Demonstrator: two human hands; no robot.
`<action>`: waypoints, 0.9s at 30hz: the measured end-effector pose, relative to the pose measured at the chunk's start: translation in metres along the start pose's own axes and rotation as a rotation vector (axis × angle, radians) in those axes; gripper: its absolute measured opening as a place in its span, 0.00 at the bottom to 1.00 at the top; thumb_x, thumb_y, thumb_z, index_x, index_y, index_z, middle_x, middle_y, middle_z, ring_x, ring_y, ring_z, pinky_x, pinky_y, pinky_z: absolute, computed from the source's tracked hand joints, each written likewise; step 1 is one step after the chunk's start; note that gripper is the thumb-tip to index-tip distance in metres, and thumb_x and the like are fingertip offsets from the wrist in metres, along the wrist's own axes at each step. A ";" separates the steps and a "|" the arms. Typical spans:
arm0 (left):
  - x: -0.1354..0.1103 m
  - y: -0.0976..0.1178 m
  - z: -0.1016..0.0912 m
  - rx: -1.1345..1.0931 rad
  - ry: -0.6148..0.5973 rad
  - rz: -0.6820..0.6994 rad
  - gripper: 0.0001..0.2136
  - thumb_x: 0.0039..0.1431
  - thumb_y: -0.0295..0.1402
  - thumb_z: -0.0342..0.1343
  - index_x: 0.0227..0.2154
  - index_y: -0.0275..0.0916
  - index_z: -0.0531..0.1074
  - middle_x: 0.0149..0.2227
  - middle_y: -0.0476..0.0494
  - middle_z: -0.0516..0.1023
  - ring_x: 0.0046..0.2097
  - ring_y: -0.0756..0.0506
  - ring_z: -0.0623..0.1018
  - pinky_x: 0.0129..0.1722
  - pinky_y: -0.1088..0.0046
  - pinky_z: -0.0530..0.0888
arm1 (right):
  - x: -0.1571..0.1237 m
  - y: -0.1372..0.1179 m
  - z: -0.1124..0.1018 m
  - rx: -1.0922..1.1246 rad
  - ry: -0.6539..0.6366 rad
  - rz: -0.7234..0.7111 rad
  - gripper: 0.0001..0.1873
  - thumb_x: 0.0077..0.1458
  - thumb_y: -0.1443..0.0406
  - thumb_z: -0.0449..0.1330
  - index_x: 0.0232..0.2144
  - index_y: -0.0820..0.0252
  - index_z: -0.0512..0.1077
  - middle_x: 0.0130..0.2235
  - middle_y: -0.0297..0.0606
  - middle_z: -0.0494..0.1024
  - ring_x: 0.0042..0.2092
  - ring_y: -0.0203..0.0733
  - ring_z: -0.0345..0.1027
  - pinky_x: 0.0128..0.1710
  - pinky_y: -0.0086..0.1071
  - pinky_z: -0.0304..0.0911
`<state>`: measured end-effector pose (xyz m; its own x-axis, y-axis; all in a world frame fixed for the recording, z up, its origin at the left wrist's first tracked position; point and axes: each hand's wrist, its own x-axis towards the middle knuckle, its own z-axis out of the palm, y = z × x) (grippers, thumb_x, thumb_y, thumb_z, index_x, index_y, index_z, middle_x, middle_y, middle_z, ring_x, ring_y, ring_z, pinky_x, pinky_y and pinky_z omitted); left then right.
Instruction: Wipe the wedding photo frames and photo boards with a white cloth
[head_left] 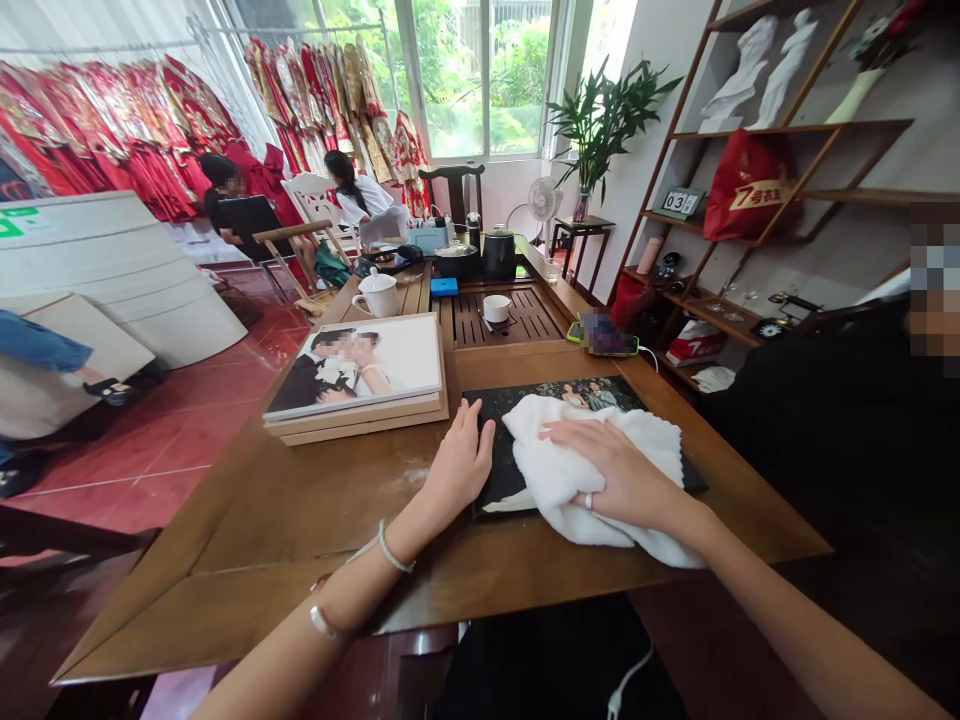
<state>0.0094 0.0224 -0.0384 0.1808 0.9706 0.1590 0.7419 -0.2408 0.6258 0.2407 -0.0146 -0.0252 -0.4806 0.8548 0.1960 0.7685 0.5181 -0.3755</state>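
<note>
White cloth (551,490) is loosely held in the right hand (611,465), half covering the dark photo panel (496,448) at the wearer's 1 o'clock. Left hand (457,465) rests half-open at its 9 o'clock edge. Uneven pressure could skid it; trapped grit might scratch.

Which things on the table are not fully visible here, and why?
All in the head view:
Dark photo panel: much is hidden by the white cloth and right hand.
Phone: its top is blurred.
Lidded white mug: the lid hides its inside.
Boards under the wedding photo: it covers their faces.
</note>
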 end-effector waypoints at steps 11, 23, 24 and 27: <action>-0.002 -0.003 0.005 -0.085 0.007 0.023 0.28 0.70 0.41 0.38 0.65 0.26 0.50 0.69 0.20 0.51 0.71 0.34 0.51 0.66 0.49 0.57 | 0.083 -0.002 0.014 -0.099 0.093 0.083 0.33 0.48 0.56 0.64 0.57 0.57 0.69 0.62 0.44 0.70 0.59 0.63 0.62 0.56 0.59 0.56; -0.003 -0.004 0.002 -0.186 0.056 0.103 0.33 0.68 0.51 0.36 0.67 0.32 0.47 0.70 0.26 0.49 0.72 0.36 0.49 0.68 0.49 0.53 | 0.033 -0.041 0.017 -0.018 -0.049 -0.138 0.36 0.48 0.55 0.66 0.58 0.57 0.68 0.61 0.47 0.70 0.62 0.64 0.57 0.61 0.66 0.43; -0.003 -0.003 0.002 -0.188 0.055 0.096 0.33 0.68 0.51 0.35 0.67 0.32 0.47 0.70 0.26 0.49 0.72 0.36 0.49 0.68 0.49 0.53 | 0.026 -0.042 0.014 0.002 -0.066 -0.160 0.35 0.47 0.56 0.66 0.58 0.56 0.68 0.61 0.47 0.70 0.63 0.64 0.56 0.61 0.66 0.42; -0.003 -0.003 0.002 -0.177 0.039 0.085 0.32 0.69 0.50 0.35 0.67 0.32 0.47 0.70 0.25 0.49 0.72 0.37 0.49 0.67 0.50 0.54 | 0.009 -0.036 0.004 0.059 -0.111 -0.201 0.33 0.47 0.59 0.66 0.56 0.53 0.69 0.61 0.45 0.70 0.63 0.61 0.57 0.62 0.64 0.43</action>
<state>0.0076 0.0198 -0.0419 0.2097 0.9467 0.2444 0.5993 -0.3219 0.7329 0.2073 -0.0257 -0.0132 -0.6677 0.7241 0.1727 0.6278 0.6724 -0.3922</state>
